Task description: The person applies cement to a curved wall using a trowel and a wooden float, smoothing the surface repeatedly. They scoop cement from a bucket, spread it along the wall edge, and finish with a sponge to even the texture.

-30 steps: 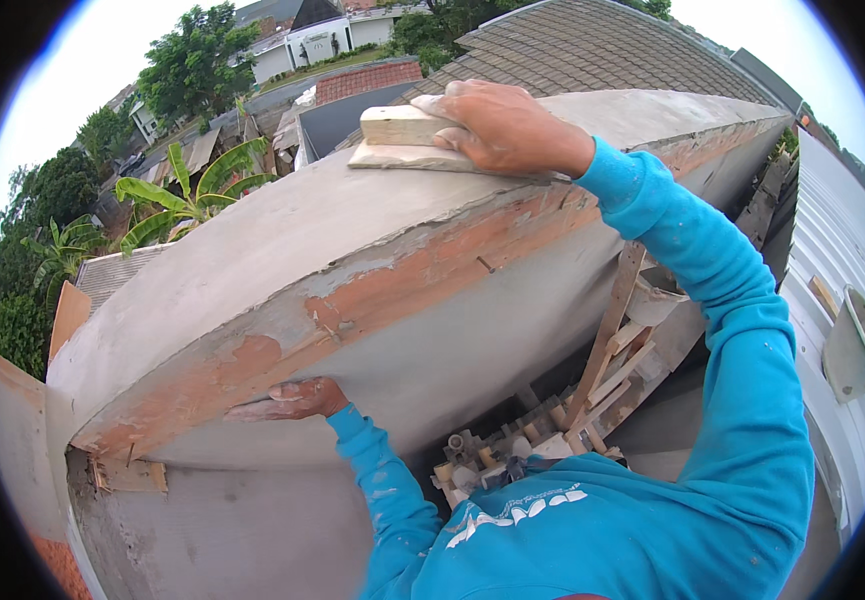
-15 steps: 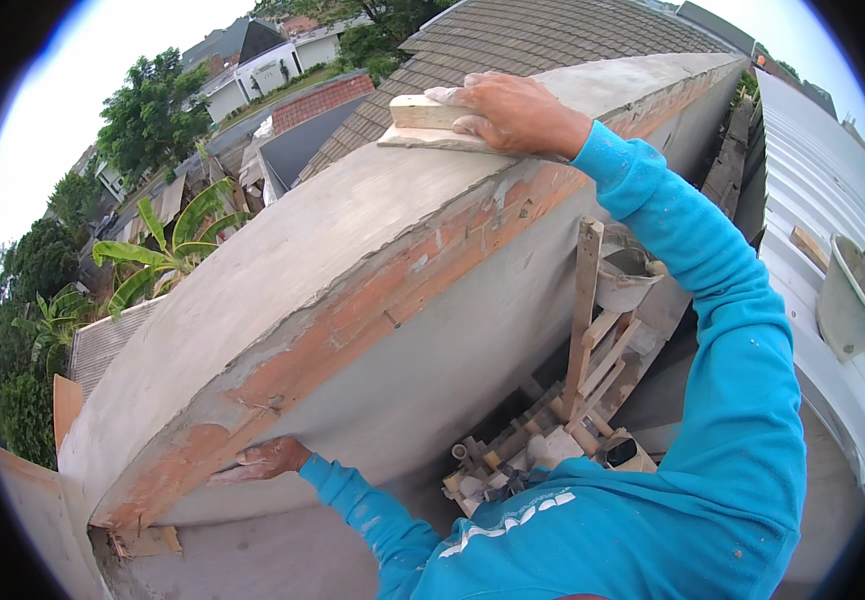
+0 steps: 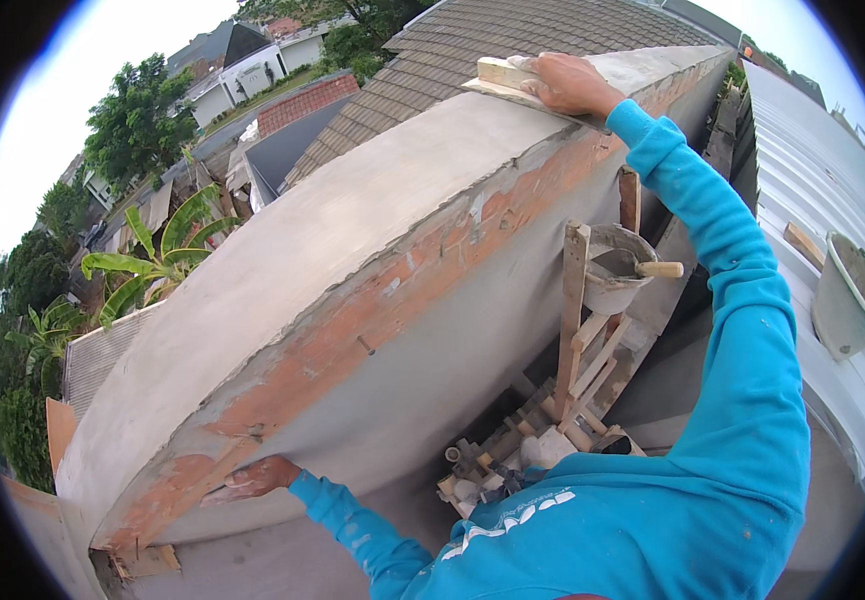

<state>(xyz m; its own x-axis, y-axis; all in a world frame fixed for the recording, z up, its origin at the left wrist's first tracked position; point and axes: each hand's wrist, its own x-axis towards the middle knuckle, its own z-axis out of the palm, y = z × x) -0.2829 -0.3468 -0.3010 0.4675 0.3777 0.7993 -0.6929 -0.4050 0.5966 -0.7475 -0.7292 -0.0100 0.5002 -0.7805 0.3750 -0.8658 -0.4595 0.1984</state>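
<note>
My right hand is closed around a wooden plastering float. The float lies on the grey plastered top of a long curved wall, toward its far end. Lower left, my left hand rests against the wall's side, fingers stretched out along the edge of the bare reddish strip; I see nothing clearly held in it. A nail sticks out of that strip. Beneath my right forearm, a mortar bucket holds a tool with a wooden handle.
Wooden props stand beside the bucket, above a heap of offcuts and rubble. On the right, a corrugated metal roof carries another bucket and a wood piece. A tiled roof lies beyond the wall.
My right hand has slid the float farther along the wall top, away and to the right. My left hand stays near the same spot; the lower bucket shows more fully.
</note>
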